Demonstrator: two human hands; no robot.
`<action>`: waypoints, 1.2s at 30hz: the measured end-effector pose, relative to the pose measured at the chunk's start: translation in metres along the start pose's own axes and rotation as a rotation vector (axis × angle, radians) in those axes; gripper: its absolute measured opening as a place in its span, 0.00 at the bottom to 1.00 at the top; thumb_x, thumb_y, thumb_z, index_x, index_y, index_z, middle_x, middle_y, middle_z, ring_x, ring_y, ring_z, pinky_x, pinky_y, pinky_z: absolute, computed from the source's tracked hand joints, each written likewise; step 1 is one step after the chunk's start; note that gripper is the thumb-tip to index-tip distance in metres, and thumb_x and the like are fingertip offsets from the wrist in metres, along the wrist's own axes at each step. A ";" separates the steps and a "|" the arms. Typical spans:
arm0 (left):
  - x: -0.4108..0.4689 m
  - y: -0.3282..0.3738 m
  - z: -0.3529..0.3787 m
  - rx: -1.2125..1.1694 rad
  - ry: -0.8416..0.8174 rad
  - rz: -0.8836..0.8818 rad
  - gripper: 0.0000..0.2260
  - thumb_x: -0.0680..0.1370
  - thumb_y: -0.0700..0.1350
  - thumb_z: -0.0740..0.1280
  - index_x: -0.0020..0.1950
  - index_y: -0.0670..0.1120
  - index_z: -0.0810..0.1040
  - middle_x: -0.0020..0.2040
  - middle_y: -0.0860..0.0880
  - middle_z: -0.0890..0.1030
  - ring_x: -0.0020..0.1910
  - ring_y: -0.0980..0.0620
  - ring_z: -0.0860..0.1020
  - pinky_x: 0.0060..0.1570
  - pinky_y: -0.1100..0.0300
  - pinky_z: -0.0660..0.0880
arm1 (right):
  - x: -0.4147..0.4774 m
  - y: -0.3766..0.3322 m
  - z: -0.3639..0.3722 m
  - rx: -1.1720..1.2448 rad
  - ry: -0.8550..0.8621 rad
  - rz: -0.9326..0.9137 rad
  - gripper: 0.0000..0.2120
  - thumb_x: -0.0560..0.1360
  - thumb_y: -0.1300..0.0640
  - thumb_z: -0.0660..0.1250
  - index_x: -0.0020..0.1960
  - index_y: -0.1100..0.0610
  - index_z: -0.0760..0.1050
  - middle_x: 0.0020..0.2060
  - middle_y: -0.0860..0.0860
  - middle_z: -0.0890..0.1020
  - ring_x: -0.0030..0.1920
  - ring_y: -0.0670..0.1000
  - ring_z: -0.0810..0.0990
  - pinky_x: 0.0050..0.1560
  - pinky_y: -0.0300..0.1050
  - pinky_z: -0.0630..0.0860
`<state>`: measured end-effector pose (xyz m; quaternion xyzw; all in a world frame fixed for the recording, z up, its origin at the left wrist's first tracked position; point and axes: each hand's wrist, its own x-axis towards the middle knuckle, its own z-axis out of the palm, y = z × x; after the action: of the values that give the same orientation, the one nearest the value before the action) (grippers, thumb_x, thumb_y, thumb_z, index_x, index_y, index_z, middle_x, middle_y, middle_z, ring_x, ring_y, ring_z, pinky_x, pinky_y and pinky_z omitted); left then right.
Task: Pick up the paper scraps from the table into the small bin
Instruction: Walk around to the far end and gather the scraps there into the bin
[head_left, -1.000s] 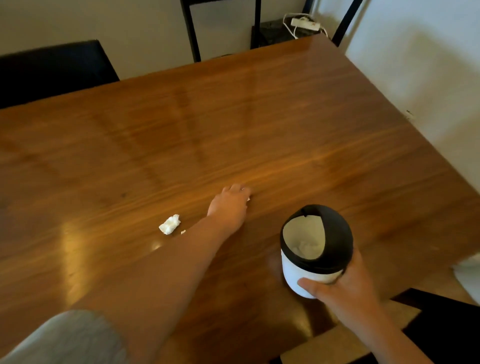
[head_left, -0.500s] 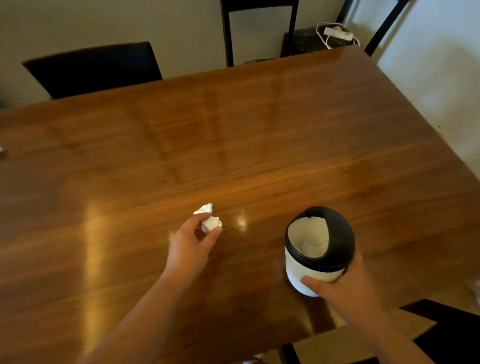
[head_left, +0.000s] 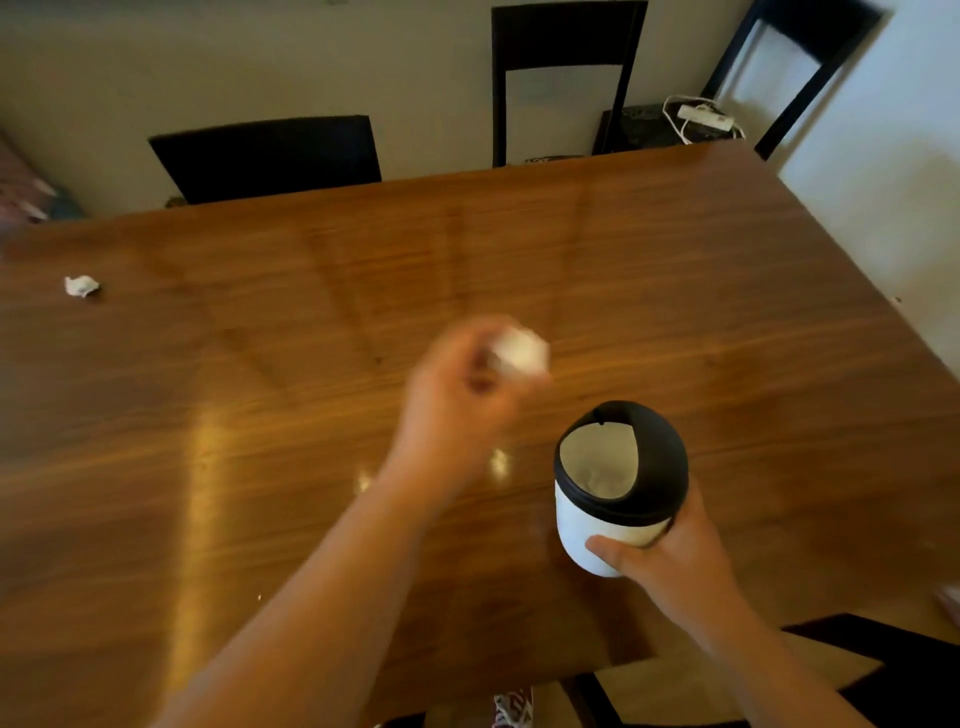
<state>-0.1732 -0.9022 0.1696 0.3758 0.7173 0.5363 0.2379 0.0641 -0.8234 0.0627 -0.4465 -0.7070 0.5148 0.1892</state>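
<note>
Left hand (head_left: 457, 400) pinches a crumpled paper scrap (head_left: 521, 351), blurred, just left of the small bin (head_left: 618, 488) my right hand (head_left: 670, 566) grips; I should release squarely over its opening.

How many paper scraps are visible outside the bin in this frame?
2. One scrap lies on the table at the far left; another scrap is pinched in the left hand. Whitish contents show inside the small bin, too unclear to count.

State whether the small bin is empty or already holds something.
Not empty: through the bin opening, crumpled white paper shows at the bottom.
</note>
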 end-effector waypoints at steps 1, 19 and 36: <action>-0.008 -0.006 0.017 0.142 -0.294 -0.067 0.35 0.69 0.58 0.76 0.72 0.64 0.65 0.72 0.55 0.72 0.67 0.61 0.71 0.67 0.52 0.72 | 0.000 -0.001 -0.001 0.005 0.000 0.006 0.47 0.51 0.41 0.82 0.60 0.20 0.58 0.54 0.24 0.74 0.54 0.29 0.74 0.41 0.22 0.73; 0.030 -0.168 0.043 0.839 -0.261 -0.291 0.16 0.79 0.48 0.67 0.66 0.47 0.75 0.65 0.45 0.75 0.57 0.43 0.79 0.48 0.55 0.76 | -0.020 0.025 -0.034 -0.036 0.110 0.105 0.52 0.46 0.34 0.81 0.60 0.18 0.53 0.52 0.17 0.68 0.53 0.22 0.70 0.40 0.22 0.70; -0.012 -0.165 0.042 0.311 -0.068 -0.465 0.03 0.77 0.50 0.72 0.45 0.58 0.81 0.42 0.56 0.82 0.40 0.58 0.81 0.32 0.66 0.74 | -0.014 0.040 -0.041 -0.010 0.118 0.108 0.50 0.51 0.46 0.84 0.57 0.17 0.57 0.53 0.26 0.73 0.53 0.26 0.72 0.38 0.21 0.72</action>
<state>-0.1817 -0.9108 -0.0009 0.2510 0.8495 0.3380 0.3180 0.1183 -0.8091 0.0458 -0.5144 -0.6721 0.4934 0.2006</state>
